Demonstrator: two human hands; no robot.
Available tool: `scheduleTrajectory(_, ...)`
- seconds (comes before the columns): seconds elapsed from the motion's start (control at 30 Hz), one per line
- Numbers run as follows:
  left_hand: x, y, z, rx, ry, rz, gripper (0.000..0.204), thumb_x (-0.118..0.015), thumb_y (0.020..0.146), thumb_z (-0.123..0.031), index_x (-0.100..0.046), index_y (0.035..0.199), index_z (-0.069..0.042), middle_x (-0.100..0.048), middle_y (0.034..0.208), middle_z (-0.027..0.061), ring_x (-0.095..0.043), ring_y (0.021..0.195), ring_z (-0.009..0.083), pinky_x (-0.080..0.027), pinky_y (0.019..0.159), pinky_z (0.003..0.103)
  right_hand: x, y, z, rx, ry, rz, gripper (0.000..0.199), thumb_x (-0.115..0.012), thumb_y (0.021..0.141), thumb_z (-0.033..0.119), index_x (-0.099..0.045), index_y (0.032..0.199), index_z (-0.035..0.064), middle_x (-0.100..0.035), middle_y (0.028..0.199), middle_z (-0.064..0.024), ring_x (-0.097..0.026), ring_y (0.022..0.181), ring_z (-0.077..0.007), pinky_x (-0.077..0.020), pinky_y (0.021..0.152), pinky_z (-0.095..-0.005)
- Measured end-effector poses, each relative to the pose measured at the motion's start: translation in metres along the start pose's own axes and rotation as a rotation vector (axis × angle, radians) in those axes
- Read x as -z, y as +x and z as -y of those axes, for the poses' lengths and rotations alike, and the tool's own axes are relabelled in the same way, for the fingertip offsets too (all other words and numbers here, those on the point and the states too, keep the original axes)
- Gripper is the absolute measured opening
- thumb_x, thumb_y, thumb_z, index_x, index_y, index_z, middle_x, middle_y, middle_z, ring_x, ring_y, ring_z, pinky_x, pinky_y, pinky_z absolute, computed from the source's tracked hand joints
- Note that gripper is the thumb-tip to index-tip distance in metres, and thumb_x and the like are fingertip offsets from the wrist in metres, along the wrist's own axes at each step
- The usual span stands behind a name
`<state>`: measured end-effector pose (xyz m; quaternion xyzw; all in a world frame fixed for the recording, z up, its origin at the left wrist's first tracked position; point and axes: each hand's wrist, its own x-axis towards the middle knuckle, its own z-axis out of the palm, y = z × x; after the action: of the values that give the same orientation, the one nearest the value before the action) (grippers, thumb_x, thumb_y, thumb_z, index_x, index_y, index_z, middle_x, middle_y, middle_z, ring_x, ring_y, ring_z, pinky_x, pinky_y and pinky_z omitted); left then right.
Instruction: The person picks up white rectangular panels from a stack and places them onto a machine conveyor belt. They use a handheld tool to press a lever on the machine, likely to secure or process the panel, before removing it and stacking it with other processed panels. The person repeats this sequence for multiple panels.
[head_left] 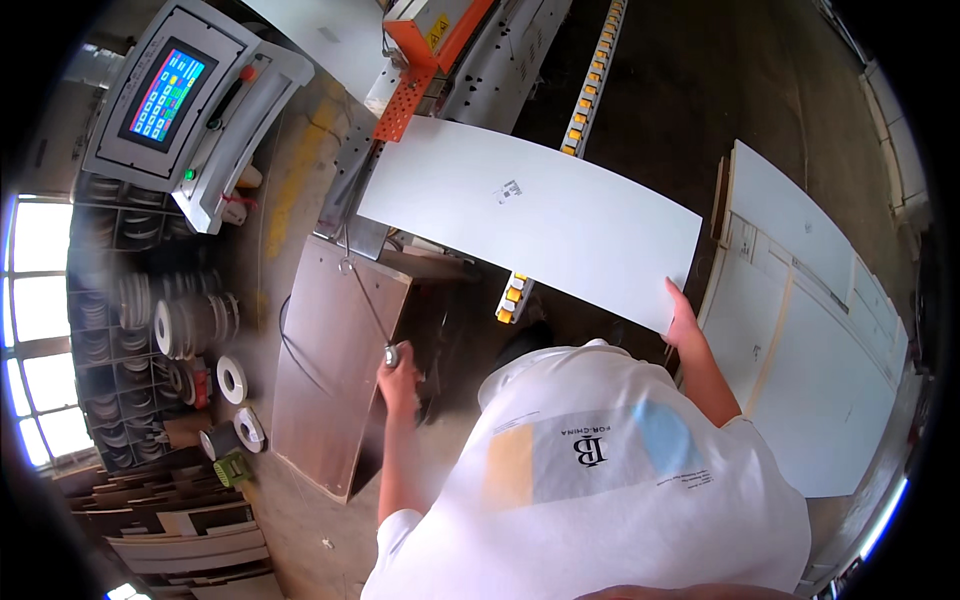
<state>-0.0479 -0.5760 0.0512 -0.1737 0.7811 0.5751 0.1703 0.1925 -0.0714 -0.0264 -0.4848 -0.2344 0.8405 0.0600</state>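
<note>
In the middle of the frame a long white board lies at the machine. Right hand fingers clasp its lower right corner; left hand fingers close round a metal rod. The board is probably stiff, smooth and awkwardly long, best held by its edges.

A: What stood at the far left?
B: A grey control box with a bright colour screen, tilted. Below it, shelves full of tape rolls, with more rolls loose on the floor.
A: And near the machine?
B: An orange perforated guard at the top, and a roller rail with yellow wheels running up and away. A brown board lay flat beside it.
A: Anything to the right?
B: A stack of white boards, edges slightly offset. Windows glared at the left rim, and offcuts were heaped at the lower left.
</note>
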Motion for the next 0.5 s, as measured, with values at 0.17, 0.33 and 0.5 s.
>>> scheduleTrajectory(0.17, -0.099, 0.034, -0.019, 0.019, -0.234, 0.240, 0.033, -0.062, 0.098, -0.018, -0.064, 0.129, -0.007, -0.063, 0.097, -0.0011, -0.059, 0.078, 0.0057, -0.050, 0.064, 0.023, -0.021, 0.016, -0.004, 0.052, -0.058, -0.013, 0.048, -0.074, 0.087, 0.033, -0.063, 0.121, 0.0017, -0.067, 0.116, -0.0088, -0.063, 0.105, -0.0248, -0.0488, 0.096, -0.0394)
scheduleTrajectory(0.33, -0.165, 0.058, -0.052, 0.060, -0.426, 0.441, 0.059, -0.058, 0.099, -0.011, -0.033, 0.152, -0.005, -0.060, 0.116, 0.0007, -0.056, 0.083, 0.0057, -0.058, 0.078, 0.030, -0.033, 0.016, -0.005, 0.078, -0.124, -0.104, 0.054, -0.075, 0.087, 0.032, -0.059, 0.125, -0.0023, -0.066, 0.119, -0.0129, -0.063, 0.107, -0.0268, -0.0489, 0.096, -0.0415)
scheduleTrajectory(0.5, -0.185, 0.070, -0.053, 0.064, -0.431, 0.441, 0.047, -0.053, 0.102, -0.014, -0.041, 0.147, -0.003, -0.053, 0.129, 0.0014, -0.055, 0.091, 0.0093, -0.059, 0.086, 0.039, -0.048, 0.008, -0.002, 0.111, -0.221, -0.187, 0.055, -0.071, 0.089, 0.037, -0.059, 0.126, -0.0023, -0.065, 0.121, -0.0127, -0.061, 0.112, -0.0264, -0.0470, 0.097, -0.0408)
